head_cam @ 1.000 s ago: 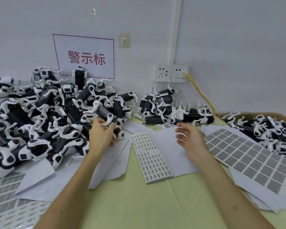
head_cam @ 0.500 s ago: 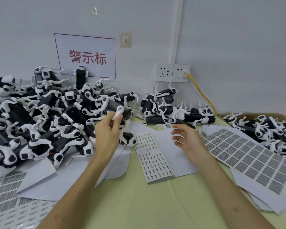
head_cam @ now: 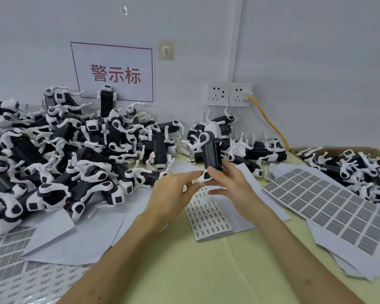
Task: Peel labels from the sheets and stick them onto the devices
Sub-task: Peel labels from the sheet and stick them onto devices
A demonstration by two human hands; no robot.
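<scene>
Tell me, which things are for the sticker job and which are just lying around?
For the job: held device, left hand, right hand, small label sheet, big label sheet, pile of devices.
Just lying about: wall sign, sockets, yellow cable, wall hook.

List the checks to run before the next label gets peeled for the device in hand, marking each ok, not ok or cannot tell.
1. Grip on the device: ok, left hand pinches its white lower part, right hand grips its lower end.
2. A hand free to peel: not ok, both hold the device.
3. Reach to the small-label sheet: ok, it lies on the table just beneath the hands.
4. Labels left on that sheet: ok, rows remain.
5. Device already labelled: cannot tell, its other faces are hidden.
</scene>
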